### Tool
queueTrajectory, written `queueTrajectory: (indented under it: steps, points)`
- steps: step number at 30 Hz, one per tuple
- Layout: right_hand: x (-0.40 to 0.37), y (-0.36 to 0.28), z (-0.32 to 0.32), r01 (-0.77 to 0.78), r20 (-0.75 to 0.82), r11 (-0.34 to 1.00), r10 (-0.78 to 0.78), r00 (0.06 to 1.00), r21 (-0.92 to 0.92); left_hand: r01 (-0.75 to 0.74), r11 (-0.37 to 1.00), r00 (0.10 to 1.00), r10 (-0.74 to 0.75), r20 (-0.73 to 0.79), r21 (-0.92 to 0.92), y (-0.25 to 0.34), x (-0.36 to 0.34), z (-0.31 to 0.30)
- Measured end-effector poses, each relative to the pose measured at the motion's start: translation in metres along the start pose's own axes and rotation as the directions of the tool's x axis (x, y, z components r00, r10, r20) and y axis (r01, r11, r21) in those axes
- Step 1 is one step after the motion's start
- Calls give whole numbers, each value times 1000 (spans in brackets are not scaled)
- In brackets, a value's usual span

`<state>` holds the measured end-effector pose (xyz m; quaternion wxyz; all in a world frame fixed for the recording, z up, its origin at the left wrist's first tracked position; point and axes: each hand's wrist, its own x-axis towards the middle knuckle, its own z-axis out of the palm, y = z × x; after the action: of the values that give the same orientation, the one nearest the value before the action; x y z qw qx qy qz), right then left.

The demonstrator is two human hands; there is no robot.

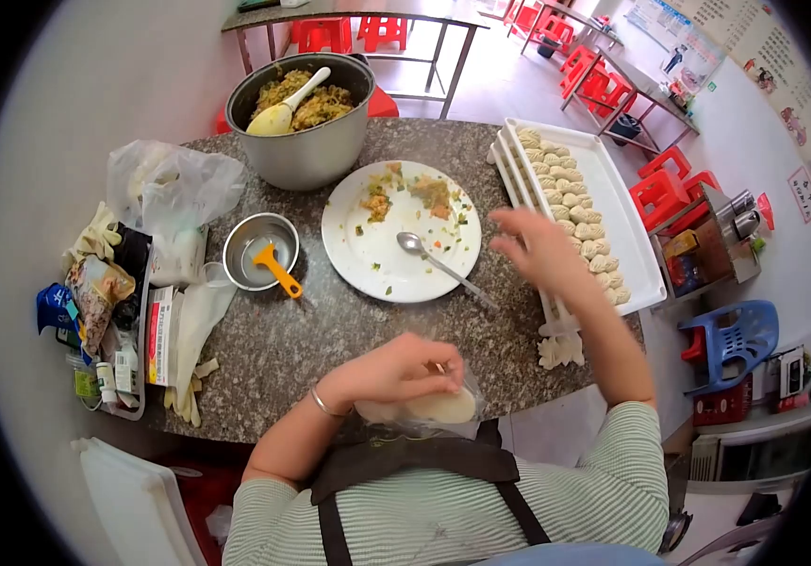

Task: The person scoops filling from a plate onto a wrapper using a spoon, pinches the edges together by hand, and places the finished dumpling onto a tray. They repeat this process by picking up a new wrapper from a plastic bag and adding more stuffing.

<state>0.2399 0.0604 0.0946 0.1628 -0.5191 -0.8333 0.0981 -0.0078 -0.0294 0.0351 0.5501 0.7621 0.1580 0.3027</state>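
My left hand, with a bracelet at its wrist, is held over a stack of pale round dough wrappers in a clear plastic bag at the counter's near edge. Its fingers curl towards the thumb; what they hold, if anything, is hidden. My right hand is raised with fingers apart, holding nothing, near the left edge of the white tray. Pleated dumplings fill the tray's left side in rows. Between my hands, a metal spoon rests on a white plate with scraps of filling, its handle over the rim.
Behind the plate stands a deep pot of filling with a white ladle. A metal bowl with an orange-handled tool sits left. Bags and a box crowd the left edge. More trays lie beneath the dumpling tray.
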Motion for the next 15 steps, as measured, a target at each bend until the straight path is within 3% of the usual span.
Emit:
queueTrajectory:
  steps: [1, 2, 3, 5, 6, 7, 8, 9, 11, 13, 15]
  points:
    - [-14, -4, 22, 85, 13, 993, -84, 996, -88, 76, 979, 997, -75, 14, -187, 6, -1, 1]
    - [-24, -18, 31, -23, 142, 995, 36, 989, -92, 102, 950, 993, -113, -23, -294, 3, -4, 3]
    - [-33, -14, 52, -31, 119, 997, 39, 992, -69, 106, 951, 992, -120, -29, -291, 4, -5, 4]
    - [-40, -8, 79, -96, 108, 995, 92, 990, 28, 91, 885, 954, -209, -216, -456, 6, -6, 6]
    - [-39, 0, 91, -92, 107, 995, 88, 990, 31, 128, 849, 941, -268, -209, -512, 2, -11, 4]
    - [-37, 6, 100, -16, 47, 994, 11, 999, 112, 129, 851, 940, -268, -210, -509, 2, -12, 5]
    - [-36, 11, 106, 64, -21, 980, -61, 998, 188, 63, 770, 890, -331, -313, -635, 2, -14, 7]
    - [-33, 9, 103, 63, -25, 979, -59, 998, 192, -21, 676, 824, -406, -396, -736, 2, -15, 8]
    - [-19, 6, 95, 24, -146, 994, -8, 989, 102, -83, 622, 813, -410, -414, -778, -9, -22, 7]
    - [6, 19, 100, -15, -366, 996, 45, 929, 86, -252, 464, 737, -477, -479, -849, -15, -27, 8]
    - [25, 36, 109, -59, -442, 998, 68, 895, 34, -262, 417, 777, -444, -446, -870, -20, -35, 9]
